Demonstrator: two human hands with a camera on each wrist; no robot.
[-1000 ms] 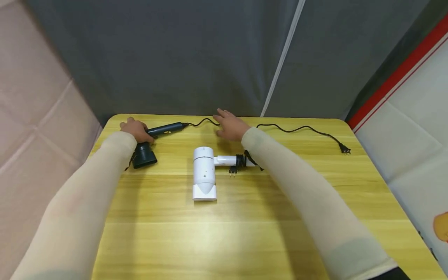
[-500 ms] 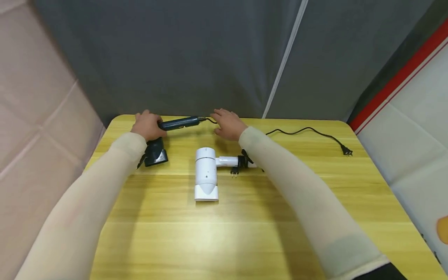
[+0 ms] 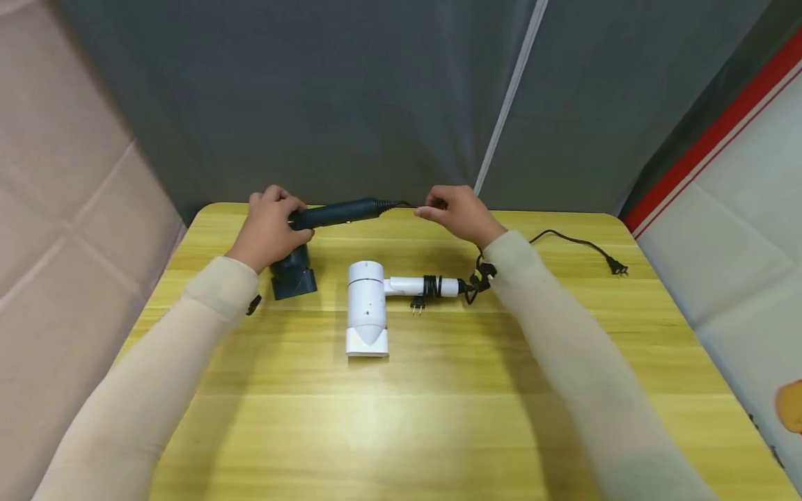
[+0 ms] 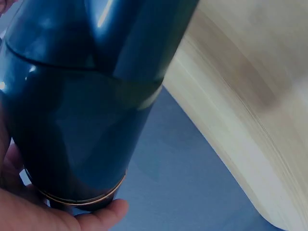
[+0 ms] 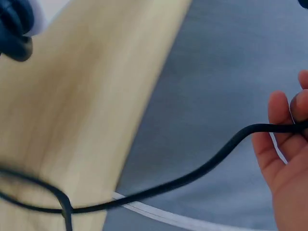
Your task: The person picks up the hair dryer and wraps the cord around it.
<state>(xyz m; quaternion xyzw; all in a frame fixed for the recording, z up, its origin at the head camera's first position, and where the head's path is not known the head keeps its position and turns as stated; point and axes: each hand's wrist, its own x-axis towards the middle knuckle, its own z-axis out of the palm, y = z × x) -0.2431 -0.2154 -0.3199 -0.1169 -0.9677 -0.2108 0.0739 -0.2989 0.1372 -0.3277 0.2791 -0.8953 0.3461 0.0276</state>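
Note:
At the back left of the table, my left hand (image 3: 268, 231) grips a dark blue hair dryer (image 3: 344, 213) around its body. Its handle points right and its black nozzle (image 3: 294, 282) faces toward me. In the left wrist view, fingers curl around the rear end of the glossy dryer body (image 4: 72, 130). My right hand (image 3: 465, 213) pinches the dryer's black cord (image 5: 192, 175) just beyond the handle's end, above the table's back edge. A white hair dryer (image 3: 366, 299) lies between the two arms, with its own cord wrapped around the handle.
The dark dryer's cord runs right across the wooden table (image 3: 388, 431) to a black plug (image 3: 617, 266). A small two-pin plug (image 3: 418, 303) sticks out by the white handle. A grey curtain (image 3: 301, 104) hangs behind the table.
My left hand has moved right and lifted the dark hair dryer. My right hand, earlier spread over the cord, has moved right and now pinches it. The white dryer stays put.

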